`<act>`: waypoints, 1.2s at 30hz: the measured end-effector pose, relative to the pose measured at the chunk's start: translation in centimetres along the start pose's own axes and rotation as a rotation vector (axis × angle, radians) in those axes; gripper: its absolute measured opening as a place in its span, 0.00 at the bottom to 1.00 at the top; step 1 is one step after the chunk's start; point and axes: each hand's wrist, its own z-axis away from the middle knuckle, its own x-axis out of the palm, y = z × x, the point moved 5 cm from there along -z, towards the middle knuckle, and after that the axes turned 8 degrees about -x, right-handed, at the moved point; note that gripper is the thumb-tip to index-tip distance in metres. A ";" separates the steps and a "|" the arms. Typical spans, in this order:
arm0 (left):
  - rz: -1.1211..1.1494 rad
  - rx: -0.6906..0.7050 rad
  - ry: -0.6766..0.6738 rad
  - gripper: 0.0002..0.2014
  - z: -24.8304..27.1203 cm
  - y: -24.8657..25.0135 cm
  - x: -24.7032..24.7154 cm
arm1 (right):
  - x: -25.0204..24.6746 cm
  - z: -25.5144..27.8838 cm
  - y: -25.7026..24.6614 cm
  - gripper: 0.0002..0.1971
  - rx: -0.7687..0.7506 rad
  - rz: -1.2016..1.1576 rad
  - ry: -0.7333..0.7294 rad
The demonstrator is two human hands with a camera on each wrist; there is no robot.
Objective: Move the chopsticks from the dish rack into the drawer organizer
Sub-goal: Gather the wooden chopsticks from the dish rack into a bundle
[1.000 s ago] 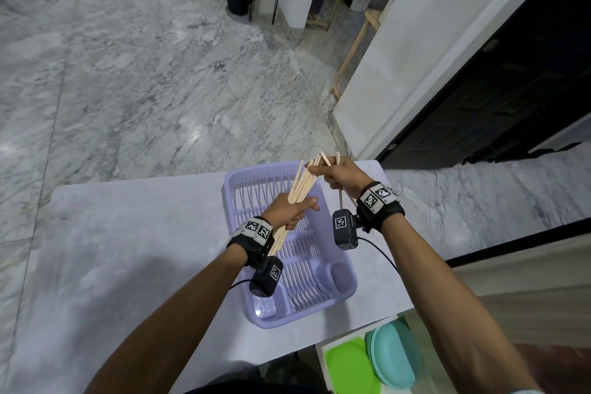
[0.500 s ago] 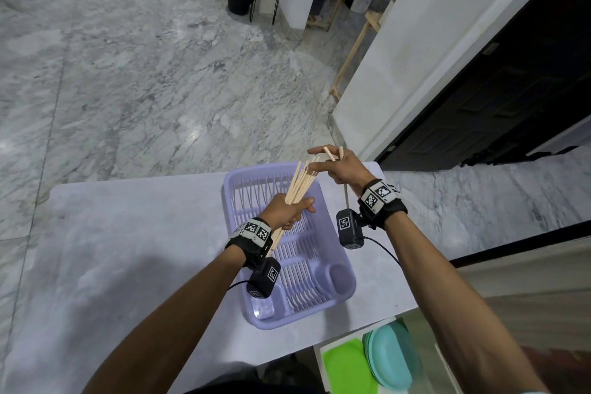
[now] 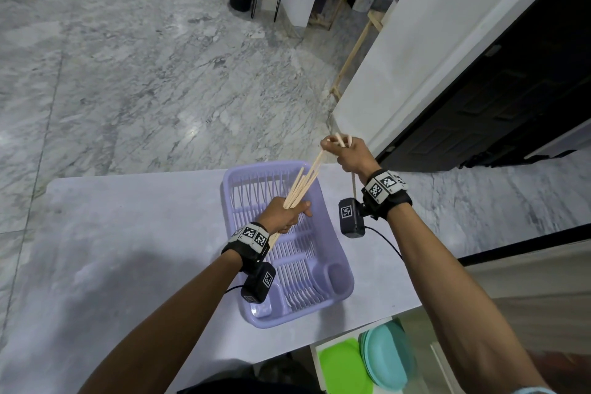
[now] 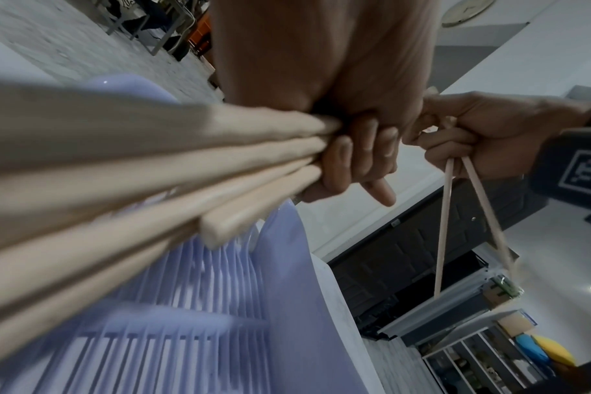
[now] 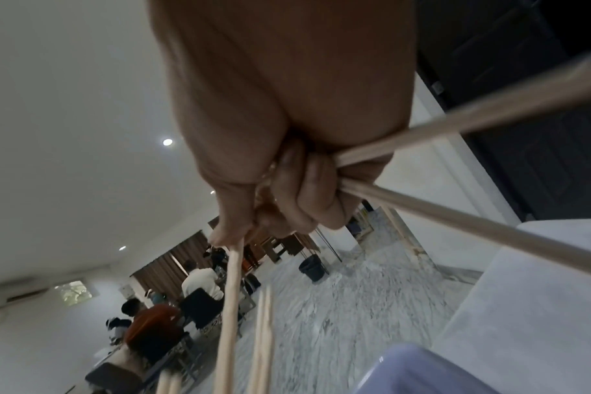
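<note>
A grey counter [image 3: 128,249] spans the lower field of the head view, bearing a lavender dish rack [image 3: 332,253] near its right end (slatted floor, raised rim). Below the counter's edge, a compartment holds a green plate [image 3: 339,368] and a stack of teal plates [image 3: 387,358]. Both forearms reach over the rack. The left hand [image 3: 284,216] is held above the rack's middle, fingers curled round a bundle of chopsticks [image 3: 302,184] that fans up and to the right; the left wrist view shows four or more blurred shafts passing through the fist. The right hand [image 3: 351,155] is raised beyond the rack's far right corner, fingers curled and pinching a pair of chopsticks [image 4: 456,213] (these hang down from the fist, tips splayed apart). Its thumb and forefinger also touch the top end of one stick from the bundle. None of the chopsticks rests in the rack.
</note>
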 end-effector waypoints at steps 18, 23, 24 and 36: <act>0.011 -0.062 -0.024 0.20 0.7 -0.4 0.6 | -3.5 -0.1 -1.5 0.11 -0.092 -0.447 0.511; 0.015 -0.069 0.023 0.20 0.6 -0.4 0.3 | -4.1 0.1 -1.8 0.21 0.004 -0.662 0.599; 0.011 -0.074 0.041 0.20 0.5 -0.3 0.3 | -3.9 0.2 -2.0 0.23 0.010 -0.700 0.577; -0.138 -0.071 0.097 0.17 -0.3 1.9 1.4 | 2.3 1.2 -2.0 0.25 0.039 -0.630 0.308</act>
